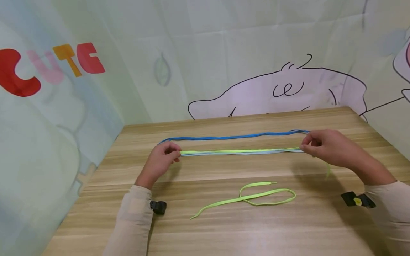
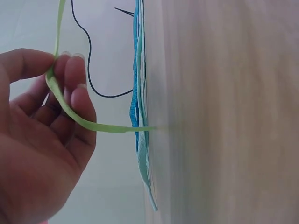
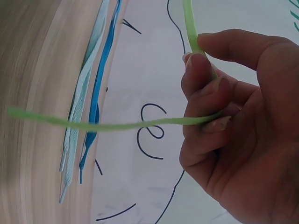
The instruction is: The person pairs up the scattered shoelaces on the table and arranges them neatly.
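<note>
A yellow-green shoelace (image 1: 237, 151) stretches between the two hands, held above the table. My left hand (image 1: 161, 159) pinches it near one end between thumb and fingertips, and in the left wrist view its loose tail (image 2: 105, 127) hangs across the palm side. At the other end my right hand (image 1: 333, 148) pinches the lace, its tail (image 3: 154, 123) trailing from the curled fingers. Behind it in the head view, light blue laces (image 1: 221, 153) run almost parallel. Farther back lies a blue shoelace (image 1: 230, 137), stretched lengthwise on the table.
Another yellow-green shoelace (image 1: 221, 202) lies in a loose loop on the wooden table (image 1: 144, 231), nearer the body. A printed cloth backdrop (image 1: 224, 64) stands behind the table's far edge. Small black cameras sit at the left wrist (image 1: 158, 207) and right wrist (image 1: 357, 200).
</note>
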Demonstrator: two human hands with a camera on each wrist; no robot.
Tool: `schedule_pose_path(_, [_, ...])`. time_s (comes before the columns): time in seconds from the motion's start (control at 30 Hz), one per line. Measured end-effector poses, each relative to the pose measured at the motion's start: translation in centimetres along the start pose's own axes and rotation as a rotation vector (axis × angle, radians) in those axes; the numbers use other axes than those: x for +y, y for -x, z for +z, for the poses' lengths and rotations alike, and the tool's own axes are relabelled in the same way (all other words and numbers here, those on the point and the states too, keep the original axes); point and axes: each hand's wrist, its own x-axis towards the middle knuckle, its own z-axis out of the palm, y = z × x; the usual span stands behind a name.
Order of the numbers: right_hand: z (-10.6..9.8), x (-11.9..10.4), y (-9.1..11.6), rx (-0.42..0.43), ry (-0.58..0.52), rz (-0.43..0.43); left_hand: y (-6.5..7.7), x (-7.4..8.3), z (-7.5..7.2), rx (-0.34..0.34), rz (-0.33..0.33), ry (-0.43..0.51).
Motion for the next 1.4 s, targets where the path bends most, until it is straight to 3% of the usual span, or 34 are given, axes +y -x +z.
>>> schedule_pose_path(0.37, [0.4,0.9,-0.4,-0.089,-0.001,0.042,0.0,-0.4,-0.9,-0.079,-0.061,-0.114])
schedule_pose_path(0.6, [0.7,1.6,-0.5,-0.165,-0.008,0.055,0.2,-0.4,-1.2,-0.142,-0.099,-0.125])
schedule_pose_path(0.77, [0.7,2.2,-0.6,-0.192,0.002,0.023,0.4,-0.5,-1.6,-0.167,-0.135,-0.165])
schedule_pose_path(1.03, [0.8,2.8,-0.7,-0.196,0.030,-0.009,0.5,-0.7,-2.3,-0.212,-0.129,-0.239])
schedule_pose_path(1.4, [0.8,3.6,-0.7,-0.267,0.089,-0.005,0.7,-0.7,-2.6,-0.216,-0.187,-0.282])
